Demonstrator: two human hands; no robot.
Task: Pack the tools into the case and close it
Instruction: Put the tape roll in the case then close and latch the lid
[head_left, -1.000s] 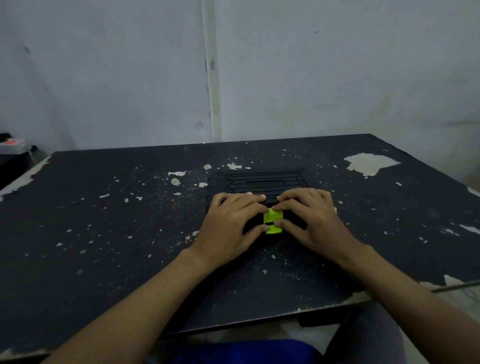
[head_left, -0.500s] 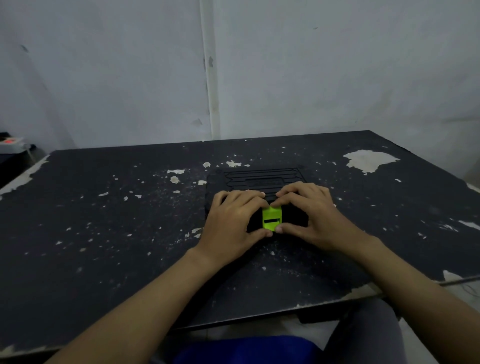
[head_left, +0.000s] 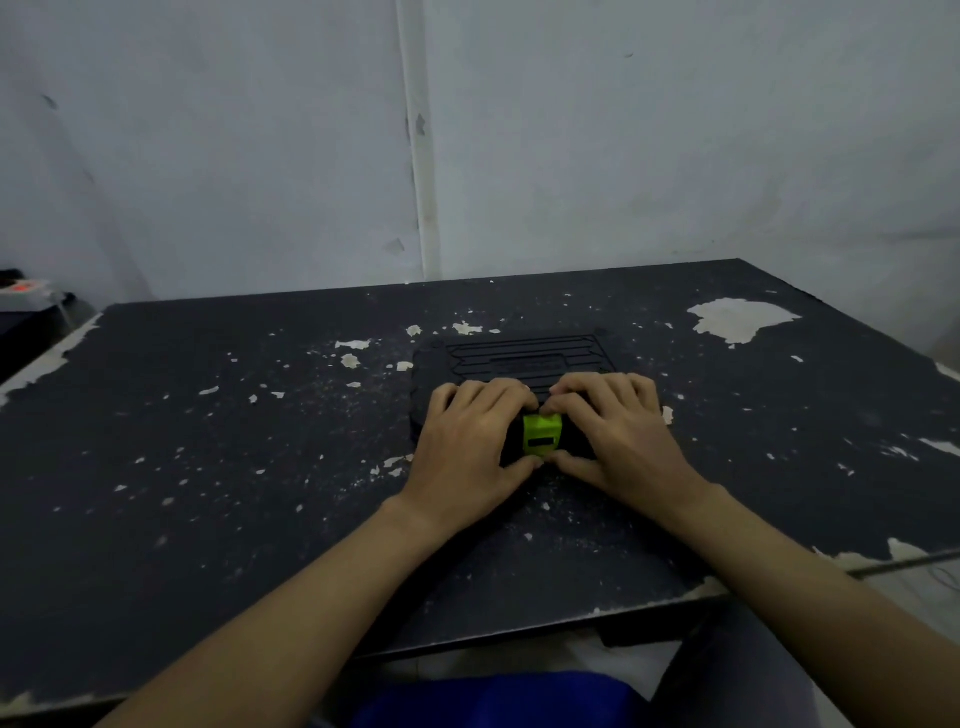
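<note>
A black tool case (head_left: 519, 358) lies shut and flat in the middle of the dark table, its ribbed lid facing up. A lime-green latch (head_left: 542, 435) sits at the middle of its near edge. My left hand (head_left: 470, 447) rests on the case's near left part, fingers on the lid and thumb under the latch. My right hand (head_left: 618, 436) mirrors it on the near right part, fingertips touching the latch's top and thumb at its bottom. No tools are visible; the inside of the case is hidden.
The black table (head_left: 208, 467) has a worn top with pale chipped patches, the largest at the far right (head_left: 740, 319). A white wall stands behind it. A small device with a red light (head_left: 26, 291) sits off the table's far left.
The green latch now stands flatter against the case's front, showing its slot. Both hands stayed on the case, thumbs closing in under the latch.
</note>
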